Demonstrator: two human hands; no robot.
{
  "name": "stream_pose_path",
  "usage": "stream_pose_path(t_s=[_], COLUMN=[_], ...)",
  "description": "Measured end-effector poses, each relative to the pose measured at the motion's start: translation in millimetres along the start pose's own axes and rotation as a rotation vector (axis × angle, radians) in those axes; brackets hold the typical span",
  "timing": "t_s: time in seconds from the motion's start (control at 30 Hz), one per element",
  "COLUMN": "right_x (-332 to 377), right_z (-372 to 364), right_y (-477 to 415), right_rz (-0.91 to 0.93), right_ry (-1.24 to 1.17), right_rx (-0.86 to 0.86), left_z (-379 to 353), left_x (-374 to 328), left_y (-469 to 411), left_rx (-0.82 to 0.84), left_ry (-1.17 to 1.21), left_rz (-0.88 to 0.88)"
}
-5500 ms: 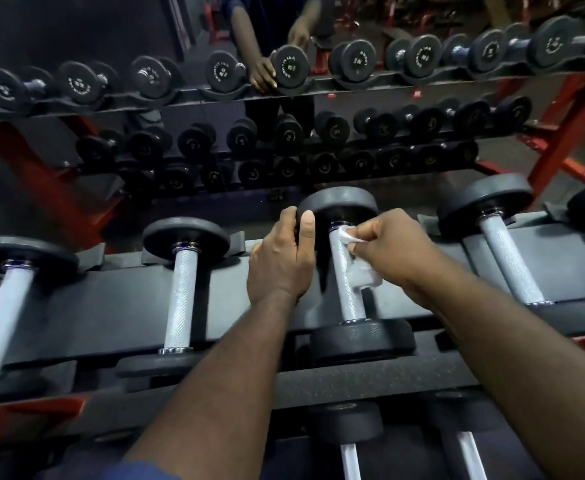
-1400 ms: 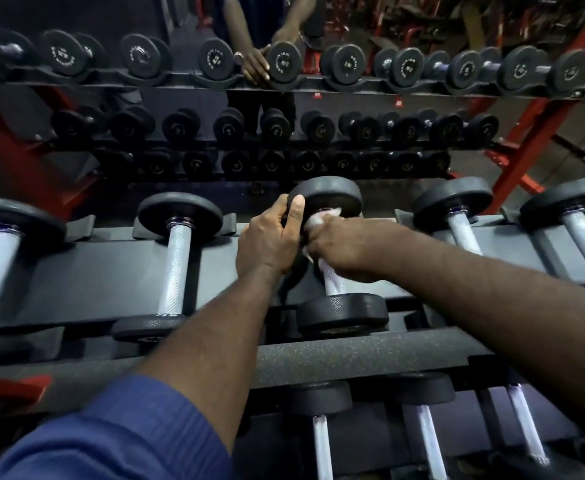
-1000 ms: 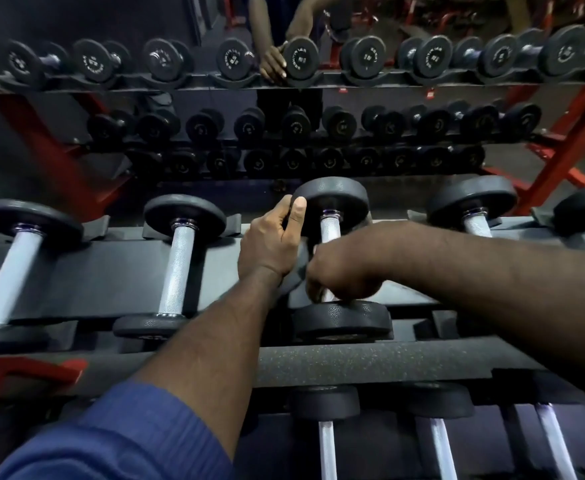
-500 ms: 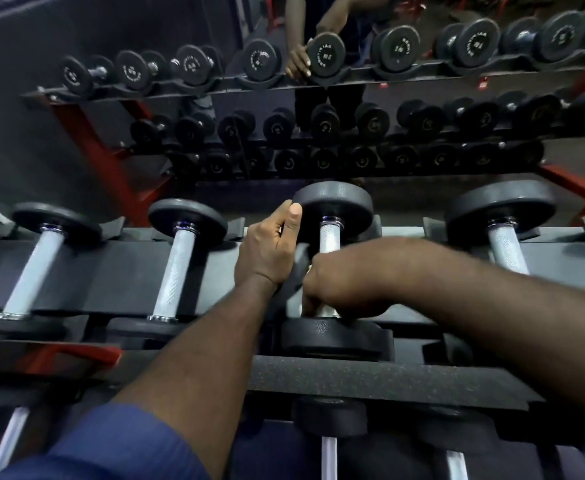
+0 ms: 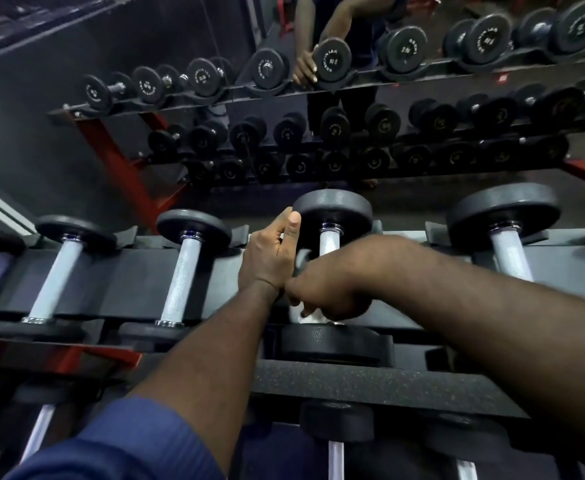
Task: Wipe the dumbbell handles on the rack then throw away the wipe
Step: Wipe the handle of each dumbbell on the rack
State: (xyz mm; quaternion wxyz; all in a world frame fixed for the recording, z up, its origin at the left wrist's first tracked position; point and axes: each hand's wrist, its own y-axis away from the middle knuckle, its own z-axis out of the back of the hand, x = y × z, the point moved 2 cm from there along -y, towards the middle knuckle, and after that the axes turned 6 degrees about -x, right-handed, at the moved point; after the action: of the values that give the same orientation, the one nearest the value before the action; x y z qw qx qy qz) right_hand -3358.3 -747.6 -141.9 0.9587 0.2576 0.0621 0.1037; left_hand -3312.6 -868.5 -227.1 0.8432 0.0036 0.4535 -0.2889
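Steel dumbbell handle (image 5: 329, 241) runs away from viewer.

Knurled bright metal handle (image 5: 329, 241), matt black weight heads (image 5: 332, 211), speckled rubbery-looking rack rail (image 5: 370, 381), thin white wipe (image 5: 310, 317), perhaps paper

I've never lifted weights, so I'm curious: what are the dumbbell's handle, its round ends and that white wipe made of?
The handle looks like bright metal; neighbouring handles show cross-hatched knurling. The round ends look like matte black rubber or coated metal, faintly pebbled. The wipe seems soft crumpled paper or cloth, bunched under the right hand.
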Motion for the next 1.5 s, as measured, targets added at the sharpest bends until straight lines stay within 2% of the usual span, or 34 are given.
stream_pose_path(t_s=[0.1, 0.3, 0.4, 0.53, 0.7, 0.9, 1.0, 1.17, 1.37, 1.43, 1.5], right_x=[6.6, 10.2, 9.1, 9.7, 9.1, 13.9, 10.6, 3.2, -9.0, -8.0, -16.0], right_z=[1.5, 11.2, 10.7, 10.0, 1.1, 11.5, 5.2, -2.9, -26.1, -44.4, -61.9], right_y=[4.2, 7.9, 1.0, -3.6, -14.5, -2.4, 8.4, 24.6, 63.2, 77.4, 91.9], right_rz=[-0.024, -0.008, 0.054, 0.024, -0.050, -0.079, -0.070, -0.057, -0.104, -0.126, -0.152], right_ry=[-0.109, -0.088, 0.029, 0.042, -0.046, -0.126, -0.081, -0.290, -0.808, -1.018, -1.084], right_rx=[0.026, 0.081, 0.135, 0.151, 0.111, 0.155, 0.051, -0.052, -0.298, -0.332, -0.330], left_z=[-1.7, 2.9, 0.9, 0.5, 2.4, 0.8, -0.2, 0.1, -1.4, -1.7, -2.2], left_x=[-0.9, -5.6, -5.2, -0.9, -3.7, -3.7, -1.6, -2.3, 0.8, 1.8, 3.8], left_y=[-0.5, 1.4, 1.4, 0.6, 2.5, 1.5, 1.9, 1.3, -1.2, -2.4, -3.0], left_rx=[0.014, 0.044, 0.051, 0.037, 0.039, 0.026, 0.022, 0.012, 0.012, 0.012, 0.012], left_ry=[0.010, -0.031, -0.050, -0.012, -0.020, -0.024, 0.009, 0.014, 0.000, -0.003, -0.003], left_rz=[-0.024, -0.006, -0.026, -0.021, -0.013, -0.028, -0.037, -0.052, -0.085, -0.085, -0.081])
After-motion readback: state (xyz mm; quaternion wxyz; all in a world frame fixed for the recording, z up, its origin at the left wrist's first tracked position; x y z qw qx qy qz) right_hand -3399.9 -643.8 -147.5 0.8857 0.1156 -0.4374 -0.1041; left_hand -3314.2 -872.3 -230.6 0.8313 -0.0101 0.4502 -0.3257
